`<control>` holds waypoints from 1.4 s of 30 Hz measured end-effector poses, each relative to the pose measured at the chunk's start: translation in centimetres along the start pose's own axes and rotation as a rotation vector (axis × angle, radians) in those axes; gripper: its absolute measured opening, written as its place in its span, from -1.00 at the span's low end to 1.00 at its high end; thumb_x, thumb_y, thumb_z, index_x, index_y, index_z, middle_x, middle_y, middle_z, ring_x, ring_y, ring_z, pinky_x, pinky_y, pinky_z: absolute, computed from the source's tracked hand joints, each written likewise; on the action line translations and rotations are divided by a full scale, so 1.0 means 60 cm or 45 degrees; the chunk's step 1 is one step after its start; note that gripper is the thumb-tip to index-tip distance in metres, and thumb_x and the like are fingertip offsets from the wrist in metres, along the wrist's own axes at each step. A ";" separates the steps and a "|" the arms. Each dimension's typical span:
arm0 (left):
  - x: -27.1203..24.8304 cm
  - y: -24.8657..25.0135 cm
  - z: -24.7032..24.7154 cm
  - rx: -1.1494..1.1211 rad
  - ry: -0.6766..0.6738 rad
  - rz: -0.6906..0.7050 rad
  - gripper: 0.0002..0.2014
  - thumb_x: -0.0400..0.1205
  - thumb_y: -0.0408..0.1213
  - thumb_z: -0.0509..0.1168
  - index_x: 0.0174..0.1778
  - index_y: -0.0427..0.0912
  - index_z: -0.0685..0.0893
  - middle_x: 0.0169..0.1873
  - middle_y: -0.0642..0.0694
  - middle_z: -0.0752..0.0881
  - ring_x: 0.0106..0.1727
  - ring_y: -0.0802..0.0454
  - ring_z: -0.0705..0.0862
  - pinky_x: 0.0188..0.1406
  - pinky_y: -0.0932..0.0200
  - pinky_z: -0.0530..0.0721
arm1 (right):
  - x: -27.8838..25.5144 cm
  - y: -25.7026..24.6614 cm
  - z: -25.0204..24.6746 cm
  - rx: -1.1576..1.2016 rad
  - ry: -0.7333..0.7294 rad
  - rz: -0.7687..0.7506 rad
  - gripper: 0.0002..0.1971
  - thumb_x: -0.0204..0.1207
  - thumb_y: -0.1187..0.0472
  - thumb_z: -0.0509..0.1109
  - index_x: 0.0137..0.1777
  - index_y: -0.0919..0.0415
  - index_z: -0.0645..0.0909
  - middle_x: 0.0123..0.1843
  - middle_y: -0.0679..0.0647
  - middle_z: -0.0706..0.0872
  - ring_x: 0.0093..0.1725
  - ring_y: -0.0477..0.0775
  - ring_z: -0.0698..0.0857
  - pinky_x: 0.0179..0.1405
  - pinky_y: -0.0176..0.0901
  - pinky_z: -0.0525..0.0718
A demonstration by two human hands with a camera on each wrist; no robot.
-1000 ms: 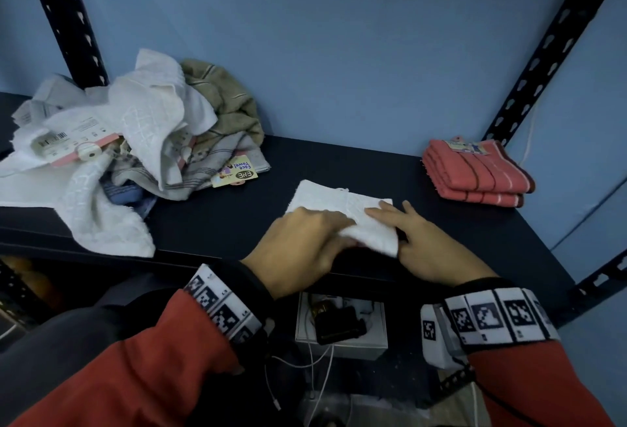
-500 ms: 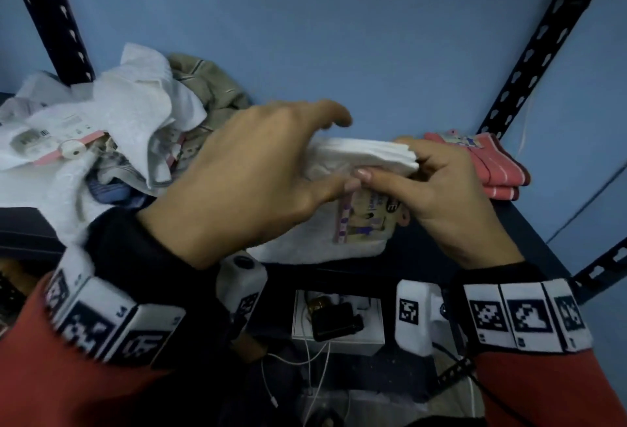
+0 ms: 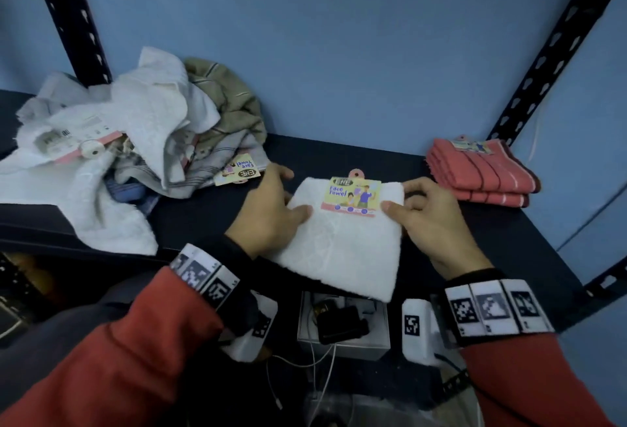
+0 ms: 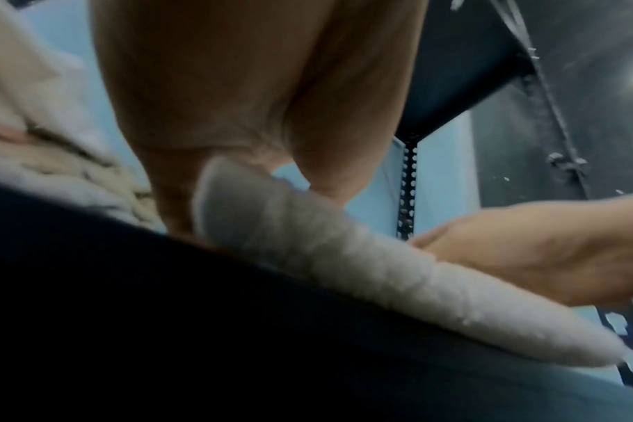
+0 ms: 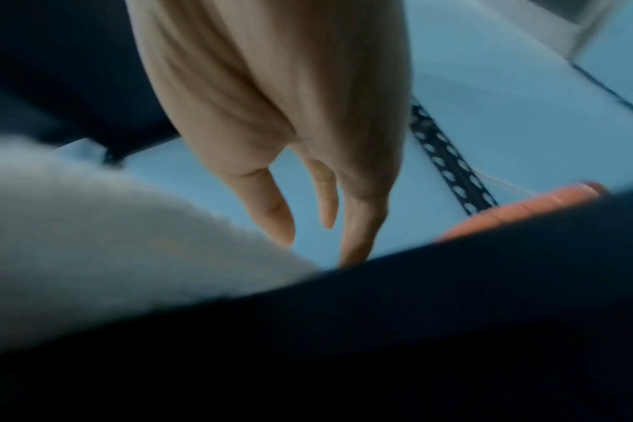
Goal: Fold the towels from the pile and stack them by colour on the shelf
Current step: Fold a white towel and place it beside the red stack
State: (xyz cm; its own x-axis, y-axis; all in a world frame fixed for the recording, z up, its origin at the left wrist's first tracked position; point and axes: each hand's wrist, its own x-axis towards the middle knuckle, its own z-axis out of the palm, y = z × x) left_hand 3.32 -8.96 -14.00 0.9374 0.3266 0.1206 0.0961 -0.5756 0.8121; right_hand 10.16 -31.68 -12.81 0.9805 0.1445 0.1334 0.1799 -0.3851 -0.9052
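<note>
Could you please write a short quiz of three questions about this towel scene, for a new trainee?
1. True or false: the folded white towel lies with its label facing up.
2. What lies nearest the right hand? A) the unfolded pile B) the red towel stack C) a basket
3. Fill in: the near edge of the white towel hangs over the front of the ____.

Key:
1. True.
2. B.
3. Shelf. The left hand and the right hand each pinch one side of the towel.
</note>
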 end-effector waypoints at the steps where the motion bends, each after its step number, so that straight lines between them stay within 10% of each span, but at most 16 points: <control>1: 0.000 -0.004 0.008 0.076 -0.013 0.021 -0.45 0.61 -0.20 0.48 0.46 -0.09 0.40 0.04 -0.07 0.72 0.08 -0.05 0.68 -0.11 0.26 0.50 | 0.000 0.002 0.006 -0.117 0.087 -0.001 -0.73 0.53 0.35 0.52 0.17 0.18 0.58 -0.14 0.07 0.80 -0.12 0.10 0.80 -0.13 0.04 0.74; 7: -0.003 0.011 0.058 0.541 -0.024 0.369 -0.52 0.75 -0.11 0.19 0.59 -0.17 0.40 0.58 -0.18 0.42 0.54 -0.24 0.45 0.47 -0.17 0.46 | -0.062 -0.013 0.095 -0.729 0.059 -0.423 -0.66 0.73 0.19 0.21 0.43 0.28 0.54 0.40 0.23 0.63 0.43 0.27 0.56 0.42 0.08 0.48; 11: -0.004 -0.001 0.072 0.720 -0.277 0.234 -0.44 0.85 -0.03 -0.11 0.79 -0.09 0.08 0.79 -0.03 0.05 0.80 0.03 -0.07 0.76 -0.15 -0.04 | -0.053 0.016 0.110 -1.099 -0.251 -0.319 -0.44 0.81 -0.01 -0.16 0.76 0.17 0.15 0.80 0.04 0.15 0.78 0.01 0.03 0.76 0.07 -0.04; 16: -0.001 -0.018 0.043 0.704 -0.357 0.119 -0.37 0.84 0.07 -0.21 0.81 -0.08 -0.13 0.80 0.05 -0.19 0.80 0.04 -0.24 0.75 -0.13 -0.28 | -0.017 0.042 0.039 -1.062 -0.266 -0.018 -0.41 0.82 -0.01 -0.12 0.79 0.20 0.01 0.83 0.07 0.00 0.80 0.11 -0.10 0.77 0.16 -0.15; 20: 0.000 -0.002 0.056 0.657 -0.315 0.111 -0.38 0.84 0.03 -0.14 0.79 -0.18 -0.03 0.80 -0.12 -0.15 0.80 -0.08 -0.22 0.76 -0.19 -0.23 | -0.062 0.018 0.069 -1.193 -0.077 -0.252 -0.41 0.78 0.09 -0.22 0.76 0.32 0.08 0.81 0.21 0.05 0.79 0.24 -0.07 0.76 0.12 -0.13; 23: 0.000 0.002 0.071 0.654 -0.286 0.128 -0.38 0.83 0.05 -0.09 0.79 -0.12 0.01 0.80 -0.17 -0.12 0.81 -0.10 -0.18 0.77 -0.19 -0.18 | -0.080 0.006 0.110 -1.176 -0.273 -0.390 -0.36 0.74 0.03 -0.30 0.78 0.26 0.02 0.82 0.14 0.02 0.80 0.07 -0.10 0.76 0.05 -0.17; 30: -0.002 -0.028 0.046 0.644 -0.105 -0.032 -0.29 0.78 0.22 -0.10 0.78 -0.13 0.06 0.79 -0.16 0.02 0.81 -0.10 -0.13 0.77 -0.17 -0.23 | -0.041 0.031 0.056 -0.857 -0.101 0.007 -0.33 0.78 -0.09 0.07 0.74 0.32 0.10 0.81 0.20 0.03 0.79 0.15 -0.04 0.76 0.09 -0.02; 33: 0.002 -0.040 0.030 0.605 0.031 -0.092 -0.46 0.77 0.15 0.05 0.48 -0.21 0.44 0.69 -0.31 0.28 0.78 -0.32 -0.01 0.75 -0.25 -0.07 | -0.040 0.034 0.042 -0.708 0.034 0.072 -0.62 0.66 -0.07 0.35 0.19 0.27 0.62 0.63 0.31 0.40 0.67 0.27 0.30 0.61 0.21 0.35; 35: 0.006 -0.042 0.023 0.574 -0.007 -0.082 -0.56 0.79 0.07 0.11 0.31 -0.24 0.56 0.68 -0.31 0.31 0.78 -0.31 0.01 0.74 -0.27 -0.04 | -0.042 0.028 0.041 -0.542 0.071 0.082 -0.79 0.58 0.06 0.47 -0.19 0.13 0.56 0.39 0.24 0.59 0.42 0.24 0.56 0.39 0.16 0.54; 39: 0.006 -0.034 0.032 0.478 -0.043 -0.039 -0.71 0.81 -0.04 0.15 0.10 -0.19 0.63 0.66 -0.25 0.37 0.78 -0.19 0.09 0.71 -0.22 -0.01 | -0.047 0.009 0.033 -0.213 0.136 0.079 -0.86 0.64 0.17 0.41 -0.10 0.19 0.54 -0.08 0.06 0.66 -0.09 0.09 0.66 -0.26 -0.25 0.53; 42: 0.004 -0.013 0.036 0.214 0.103 0.063 -0.76 0.77 -0.03 0.23 -0.17 -0.05 0.53 0.02 -0.08 0.73 0.33 -0.16 0.63 0.27 -0.03 0.48 | -0.054 -0.011 0.014 0.028 0.160 0.070 -0.87 0.71 0.19 0.33 0.05 0.25 0.46 -0.14 0.07 0.69 -0.17 0.08 0.70 -0.38 -0.37 0.57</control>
State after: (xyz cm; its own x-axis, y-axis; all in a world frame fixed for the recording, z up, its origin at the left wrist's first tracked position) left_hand 4.21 -10.07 -15.86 0.9131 0.3500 0.2093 0.1112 -0.7074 0.6980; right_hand 6.79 -31.11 -12.96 0.9913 0.0080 0.1311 0.1248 -0.3689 -0.9211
